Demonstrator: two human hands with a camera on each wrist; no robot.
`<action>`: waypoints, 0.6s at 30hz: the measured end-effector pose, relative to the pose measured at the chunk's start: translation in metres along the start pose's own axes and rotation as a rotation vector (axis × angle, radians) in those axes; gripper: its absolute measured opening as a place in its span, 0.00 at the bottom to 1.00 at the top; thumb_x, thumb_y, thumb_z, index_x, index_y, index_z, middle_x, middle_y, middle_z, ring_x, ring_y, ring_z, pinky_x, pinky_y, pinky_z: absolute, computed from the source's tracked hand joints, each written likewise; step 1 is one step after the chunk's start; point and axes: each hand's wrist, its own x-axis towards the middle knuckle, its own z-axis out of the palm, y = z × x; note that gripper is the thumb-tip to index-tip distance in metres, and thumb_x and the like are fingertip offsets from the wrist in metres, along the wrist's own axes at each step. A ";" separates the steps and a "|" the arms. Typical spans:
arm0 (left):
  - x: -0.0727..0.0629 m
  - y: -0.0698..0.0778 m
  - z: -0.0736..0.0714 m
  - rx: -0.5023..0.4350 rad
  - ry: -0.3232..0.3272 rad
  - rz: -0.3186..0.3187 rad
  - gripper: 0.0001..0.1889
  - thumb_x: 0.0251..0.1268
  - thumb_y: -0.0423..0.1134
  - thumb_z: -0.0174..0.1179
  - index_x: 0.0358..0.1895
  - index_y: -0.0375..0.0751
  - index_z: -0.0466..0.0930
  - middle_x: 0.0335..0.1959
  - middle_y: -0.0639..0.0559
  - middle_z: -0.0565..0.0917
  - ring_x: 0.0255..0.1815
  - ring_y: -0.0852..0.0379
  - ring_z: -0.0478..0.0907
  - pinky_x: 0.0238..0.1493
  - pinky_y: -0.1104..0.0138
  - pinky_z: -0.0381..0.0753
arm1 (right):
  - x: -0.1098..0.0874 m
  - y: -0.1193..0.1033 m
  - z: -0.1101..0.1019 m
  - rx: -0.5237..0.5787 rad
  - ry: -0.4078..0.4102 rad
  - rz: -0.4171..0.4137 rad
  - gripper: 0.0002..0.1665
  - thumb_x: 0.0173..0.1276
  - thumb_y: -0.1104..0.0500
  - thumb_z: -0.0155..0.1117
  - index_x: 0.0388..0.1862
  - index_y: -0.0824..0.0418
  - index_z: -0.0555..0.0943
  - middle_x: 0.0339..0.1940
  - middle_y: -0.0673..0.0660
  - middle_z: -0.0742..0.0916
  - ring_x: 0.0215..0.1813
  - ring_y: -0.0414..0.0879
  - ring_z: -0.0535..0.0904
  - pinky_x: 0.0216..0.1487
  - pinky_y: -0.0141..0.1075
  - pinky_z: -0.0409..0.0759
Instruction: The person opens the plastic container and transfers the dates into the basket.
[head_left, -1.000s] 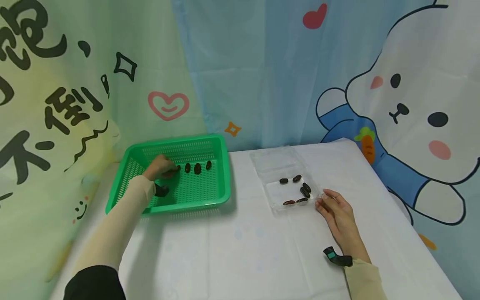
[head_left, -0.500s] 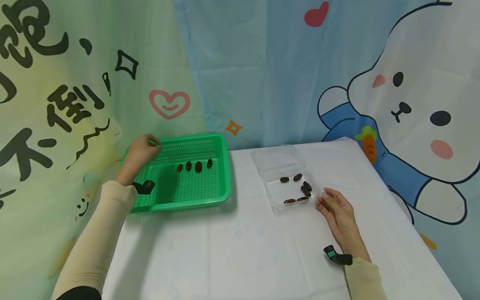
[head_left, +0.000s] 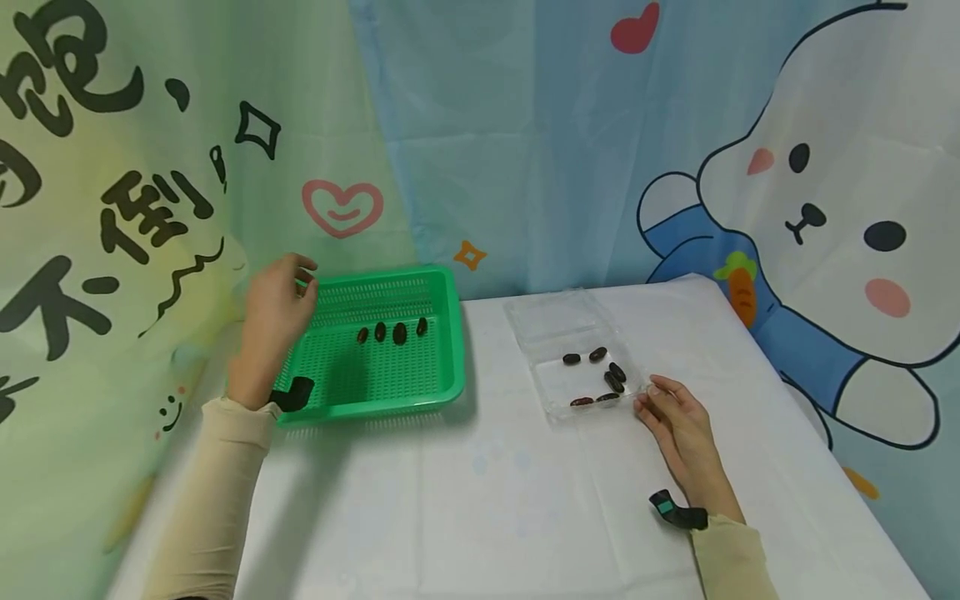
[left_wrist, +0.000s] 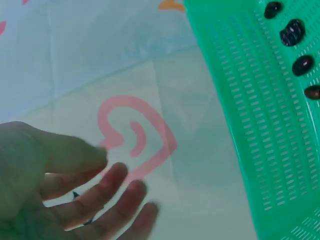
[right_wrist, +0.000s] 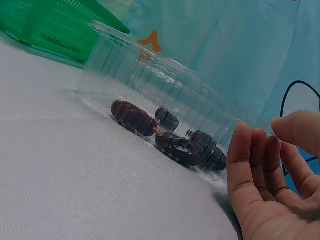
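Note:
My left hand (head_left: 277,312) is raised over the left end of a green plastic basket (head_left: 367,412), fingers loosely bent and holding nothing. Several dark, glossy dates lie in a row inside, among them one large date (head_left: 400,333). In the left wrist view, the fingers show against the backdrop, outside the basket wall (left_wrist: 255,145). With thumb and fingertips, my right hand (head_left: 686,437) pinches the near right corner of a clear plastic box (head_left: 551,387). Its lid is flipped back; several dates (right_wrist: 132,118) rest inside. My left arm hides the basket's near left corner.
A white cloth (head_left: 480,517) covers the table, with basket and box standing apart toward the back. Directly behind them hangs a printed curtain (head_left: 480,167). A black wrist strap mount (head_left: 678,511) sits on my right wrist, another (head_left: 292,394) on the left.
My left hand has let go of the leftmost date in the row, then lifted up and away to the basket's left end. My right hand keeps its grip on the box corner.

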 end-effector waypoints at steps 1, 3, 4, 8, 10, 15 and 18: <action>-0.003 0.003 0.004 0.030 0.043 0.036 0.11 0.78 0.29 0.53 0.55 0.27 0.79 0.47 0.29 0.84 0.42 0.32 0.82 0.41 0.44 0.80 | 0.000 0.000 0.000 -0.003 -0.001 0.001 0.18 0.77 0.65 0.64 0.62 0.57 0.76 0.47 0.53 0.84 0.49 0.40 0.84 0.56 0.30 0.87; -0.008 0.008 0.011 0.095 0.115 0.099 0.10 0.76 0.28 0.54 0.53 0.28 0.81 0.44 0.31 0.84 0.39 0.33 0.80 0.37 0.46 0.79 | 0.000 0.001 0.000 -0.005 -0.002 0.002 0.18 0.77 0.65 0.64 0.62 0.57 0.76 0.47 0.53 0.84 0.50 0.40 0.84 0.56 0.30 0.86; -0.011 0.010 0.015 0.124 0.140 0.128 0.09 0.76 0.27 0.55 0.52 0.28 0.81 0.43 0.31 0.84 0.38 0.33 0.80 0.36 0.46 0.79 | 0.000 0.001 0.000 -0.005 -0.002 0.002 0.18 0.77 0.65 0.64 0.62 0.57 0.76 0.47 0.53 0.84 0.50 0.40 0.84 0.56 0.30 0.86; -0.020 0.023 0.030 0.211 0.198 0.220 0.08 0.74 0.28 0.58 0.50 0.31 0.82 0.43 0.33 0.85 0.41 0.32 0.80 0.35 0.44 0.79 | -0.001 0.002 -0.001 0.006 -0.004 0.003 0.17 0.77 0.65 0.63 0.62 0.57 0.77 0.47 0.53 0.84 0.50 0.41 0.84 0.56 0.30 0.87; -0.025 0.030 0.038 0.234 0.211 0.259 0.08 0.73 0.29 0.60 0.50 0.32 0.83 0.44 0.34 0.85 0.43 0.32 0.81 0.36 0.43 0.80 | -0.002 0.002 -0.002 0.009 -0.003 0.002 0.18 0.77 0.65 0.63 0.62 0.58 0.77 0.47 0.53 0.84 0.49 0.41 0.84 0.56 0.30 0.87; -0.038 0.050 0.057 0.241 0.178 0.313 0.08 0.73 0.31 0.62 0.50 0.36 0.85 0.45 0.38 0.86 0.46 0.35 0.81 0.44 0.42 0.81 | -0.001 0.001 -0.001 0.000 -0.004 -0.002 0.19 0.77 0.65 0.63 0.64 0.59 0.75 0.48 0.53 0.84 0.50 0.41 0.84 0.56 0.30 0.86; -0.044 0.064 0.069 0.219 0.138 0.324 0.07 0.74 0.32 0.62 0.50 0.38 0.85 0.45 0.40 0.86 0.48 0.37 0.81 0.52 0.42 0.80 | 0.000 0.001 -0.001 -0.012 -0.010 -0.004 0.18 0.78 0.65 0.63 0.64 0.58 0.76 0.48 0.53 0.84 0.50 0.41 0.84 0.57 0.30 0.86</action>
